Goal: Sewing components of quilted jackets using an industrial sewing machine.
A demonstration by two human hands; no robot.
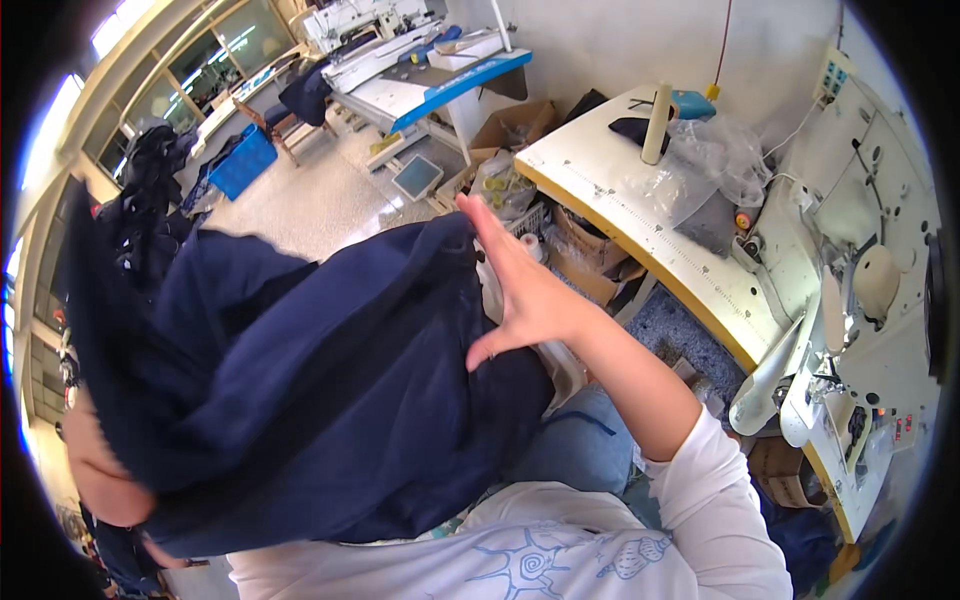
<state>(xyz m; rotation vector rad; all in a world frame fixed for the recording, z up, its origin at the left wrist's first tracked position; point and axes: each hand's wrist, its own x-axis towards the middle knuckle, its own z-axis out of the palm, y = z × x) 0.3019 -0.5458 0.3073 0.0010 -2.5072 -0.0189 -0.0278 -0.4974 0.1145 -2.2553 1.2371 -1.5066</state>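
Note:
A large navy-blue piece of cloth (330, 370), perhaps a garment, hangs bunched in folds across my lap and the left half of the view. At its lower left edge my left hand (105, 465) grips it, the fingertips partly hidden behind the fabric. The cloth's upper left end is raised and smeared by motion. My right hand (525, 290) lies against the right side of the cloth, with its fingers stretched up and its thumb spread apart. The right fingertips and thumb touch the fabric without closing on it.
To the right stands a white sewing table (640, 210) with a yellow edge, a thread cone (657, 125), plastic bags (720, 160) and a sewing machine (850, 260). Boxes lie beneath it. Further back are another machine table (430, 90), a blue crate (243, 162) and piled dark garments (150, 190).

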